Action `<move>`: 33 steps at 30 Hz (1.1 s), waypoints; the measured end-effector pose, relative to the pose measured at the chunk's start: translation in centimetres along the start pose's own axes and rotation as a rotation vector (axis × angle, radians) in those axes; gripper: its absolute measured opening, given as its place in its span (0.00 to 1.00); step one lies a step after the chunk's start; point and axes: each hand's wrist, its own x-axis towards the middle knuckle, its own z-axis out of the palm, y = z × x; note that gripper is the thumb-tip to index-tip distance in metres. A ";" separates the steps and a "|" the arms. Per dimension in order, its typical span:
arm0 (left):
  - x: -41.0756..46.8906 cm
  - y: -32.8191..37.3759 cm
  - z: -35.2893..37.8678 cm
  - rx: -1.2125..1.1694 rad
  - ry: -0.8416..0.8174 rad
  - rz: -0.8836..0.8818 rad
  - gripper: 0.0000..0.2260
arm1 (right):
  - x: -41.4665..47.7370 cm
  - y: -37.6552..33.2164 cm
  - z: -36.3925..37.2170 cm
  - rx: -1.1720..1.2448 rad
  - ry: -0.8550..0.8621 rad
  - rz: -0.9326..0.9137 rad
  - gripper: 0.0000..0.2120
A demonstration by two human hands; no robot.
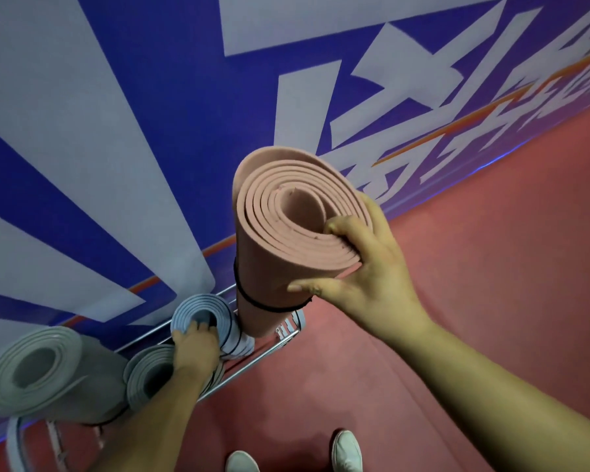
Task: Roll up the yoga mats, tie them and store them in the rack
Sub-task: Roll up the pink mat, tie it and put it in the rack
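Observation:
A rolled pink yoga mat (pixel 280 212) stands upright, a black cord (pixel 252 301) tied round its lower part; its bottom end is at the right end of the metal rack (pixel 269 352). My right hand (pixel 358 264) grips the mat's top rim, a finger hooked into the roll and the thumb on its side. My left hand (pixel 195 345) grips the top of a rolled light-blue mat (pixel 201 315) that stands in the rack beside the pink one. Two grey rolled mats (pixel 38 369) (pixel 150 376) stand further left in the rack.
The rack stands against a blue and white patterned wall (pixel 150 131). Red floor (pixel 474 233) spreads to the right and front. My two white shoes (pixel 346 449) show at the bottom edge, close to the rack.

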 end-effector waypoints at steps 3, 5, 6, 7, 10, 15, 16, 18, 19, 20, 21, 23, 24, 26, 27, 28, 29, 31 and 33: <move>0.4 -0.1 0.0 -0.003 0.007 -0.024 0.17 | -1.3 0.7 1.4 0.024 0.029 0.042 0.30; 0.6 0.0 0.1 -0.003 0.020 -0.028 0.17 | -1.6 1.0 2.6 0.053 0.039 0.083 0.30; 0.6 0.2 0.1 -0.009 0.024 -0.031 0.17 | -1.7 1.3 3.2 0.064 0.041 0.105 0.30; 0.5 0.3 0.1 -0.016 0.022 -0.032 0.17 | -1.9 1.6 3.9 0.070 0.040 0.128 0.30; 0.2 0.7 0.6 -0.023 0.011 -0.021 0.17 | -2.6 2.4 5.9 0.081 0.030 0.195 0.30; -0.6 1.2 1.8 -0.006 -0.003 -0.011 0.18 | -4.2 3.5 8.8 0.098 0.147 0.339 0.27; -0.8 1.3 2.0 -0.003 0.003 -0.009 0.19 | -4.6 3.6 9.1 0.086 0.132 0.344 0.27; -0.9 1.5 2.3 0.011 0.016 -0.004 0.21 | -5.1 4.2 9.2 0.042 0.057 0.336 0.27; -0.9 1.5 2.3 0.021 0.023 0.003 0.21 | -5.3 4.6 9.1 0.004 0.000 0.338 0.28; -0.8 1.5 2.3 0.029 0.024 0.012 0.21 | -5.4 5.1 9.0 -0.047 -0.075 0.351 0.28; -0.7 1.4 2.2 0.031 0.017 0.023 0.20 | -5.6 5.4 9.0 -0.109 -0.162 0.378 0.28; -0.6 1.2 2.2 0.024 0.014 0.034 0.19 | -6.2 6.1 9.5 -0.199 -0.290 0.418 0.25; -0.5 1.0 2.2 0.013 0.015 0.036 0.17 | -6.6 6.4 9.9 -0.198 -0.300 0.418 0.22; -0.5 0.8 2.2 -0.009 0.016 0.041 0.15 | -7.4 7.0 10.7 -0.144 -0.235 0.397 0.19; -0.4 0.6 2.2 -0.012 0.025 0.044 0.15 | -7.7 7.2 11.2 -0.112 -0.195 0.384 0.19; -0.3 0.5 2.2 -0.010 0.032 0.049 0.14 | -7.9 7.4 11.7 -0.081 -0.168 0.374 0.19; -0.1 0.5 2.1 -0.008 0.039 0.053 0.15 | -8.0 7.6 12.2 -0.053 -0.156 0.369 0.18; 0.3 0.3 2.1 -0.012 0.055 0.051 0.16 | -7.8 7.9 13.3 -0.022 -0.164 0.361 0.18; 0.3 0.2 1.9 -0.019 0.066 0.050 0.16 | -7.5 8.3 14.5 -0.029 -0.182 0.371 0.19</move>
